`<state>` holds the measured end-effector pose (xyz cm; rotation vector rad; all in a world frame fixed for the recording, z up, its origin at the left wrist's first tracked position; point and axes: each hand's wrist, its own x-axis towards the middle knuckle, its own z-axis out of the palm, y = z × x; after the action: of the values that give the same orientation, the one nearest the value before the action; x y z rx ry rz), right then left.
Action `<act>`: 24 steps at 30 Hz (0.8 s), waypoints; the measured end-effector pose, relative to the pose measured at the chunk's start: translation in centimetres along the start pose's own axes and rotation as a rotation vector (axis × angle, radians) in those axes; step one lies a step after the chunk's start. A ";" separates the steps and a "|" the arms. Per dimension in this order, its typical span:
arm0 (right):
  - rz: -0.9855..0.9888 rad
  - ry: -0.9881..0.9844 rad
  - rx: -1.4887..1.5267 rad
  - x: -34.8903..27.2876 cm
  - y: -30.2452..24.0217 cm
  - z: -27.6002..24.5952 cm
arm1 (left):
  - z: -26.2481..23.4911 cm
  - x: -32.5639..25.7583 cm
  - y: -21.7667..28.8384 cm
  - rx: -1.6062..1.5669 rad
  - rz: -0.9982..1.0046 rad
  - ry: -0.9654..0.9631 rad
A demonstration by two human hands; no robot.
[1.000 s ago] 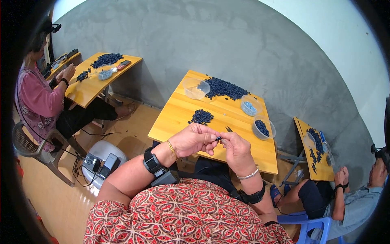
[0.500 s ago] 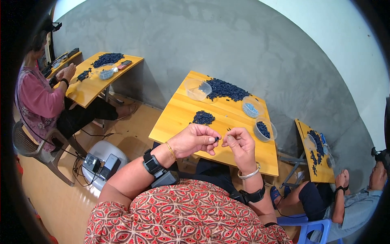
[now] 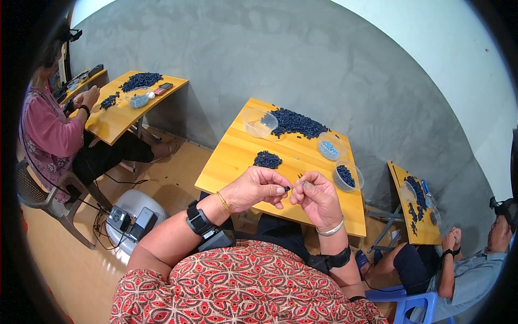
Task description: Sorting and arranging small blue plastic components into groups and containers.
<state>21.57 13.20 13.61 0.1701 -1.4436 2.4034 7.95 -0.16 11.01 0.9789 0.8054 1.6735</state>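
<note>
While the left hand (image 3: 254, 186) pinched a small dark-blue piece (image 3: 287, 189) above the near side of the wooden table (image 3: 229, 162) and the right hand (image 3: 319, 201) was narrowly curled beside it, contents impossible to tell, a slackened fingertip grip could have dropped the piece.

gap between small pile (image 3: 267, 160) and tub (image 3: 358, 181), heap (image 3: 297, 123) beyond

No text, label, brand, number or sign can be read on anything in this view.
</note>
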 end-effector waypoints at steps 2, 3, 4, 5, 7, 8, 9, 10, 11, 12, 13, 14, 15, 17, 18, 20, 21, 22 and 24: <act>0.015 -0.031 0.044 0.0 0.1 0.0 | 0.0 0.0 0.1 0.021 0.011 -0.008; 0.016 -0.028 0.044 0.0 0.1 0.0 | 0.1 0.0 0.2 0.042 0.019 -0.019; 0.007 -0.019 0.084 0.0 0.2 0.0 | 0.3 0.0 0.5 0.039 0.018 -0.019; -0.003 -0.009 0.124 -0.1 0.3 0.0 | 0.6 0.0 0.8 0.046 0.040 -0.034; -0.042 0.006 0.037 0.0 0.6 -0.1 | 0.7 -0.2 0.9 0.054 0.061 -0.044; -0.084 0.020 -0.050 0.0 0.7 -0.2 | 0.7 -0.3 0.9 0.048 0.067 -0.045; -0.080 0.019 -0.049 -0.1 0.8 0.1 | 0.5 -0.3 0.7 0.043 0.073 -0.044; -0.177 0.069 -0.166 -0.2 0.8 0.7 | 0.3 -0.3 0.5 0.042 0.073 -0.041; -0.274 0.118 -0.283 -0.3 0.8 1.1 | 0.1 -0.3 0.3 -0.046 0.090 -0.043; -0.272 0.116 -0.282 -0.2 0.9 1.1 | -0.1 -0.3 0.2 -0.134 0.108 -0.046; -0.353 0.103 -0.427 -0.2 1.0 1.2 | -0.1 -0.3 0.2 -0.134 0.110 -0.043; -0.434 0.089 -0.572 -0.2 1.0 1.2 | 0.0 -0.3 0.1 -0.160 0.104 -0.049; -0.431 0.086 -0.569 -0.1 1.1 1.4 | 0.0 -0.4 0.1 -0.186 0.099 -0.055; -0.476 0.106 -0.727 0.0 1.2 1.7 | 0.0 -0.5 0.0 -0.193 0.098 -0.046; -0.478 0.107 -0.728 -0.1 1.2 1.9 | 0.0 -0.4 0.0 -0.198 0.097 -0.047; -0.506 0.115 -0.799 -0.2 1.1 2.2 | 0.1 -0.3 -0.1 -0.197 0.098 -0.049; -0.504 0.115 -0.798 -0.2 1.1 2.2 | 0.0 -0.3 -0.2 -0.198 0.098 -0.045; -0.514 0.122 -0.825 -0.1 1.1 2.3 | 0.0 -0.3 -0.2 -0.199 0.097 -0.043; -0.522 0.131 -0.852 -0.1 1.1 2.2 | 0.0 -0.4 -0.2 -0.193 0.085 -0.028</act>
<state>21.10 10.78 13.69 0.1475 -1.9197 1.2436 8.08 -0.44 10.75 0.9105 0.5784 1.7702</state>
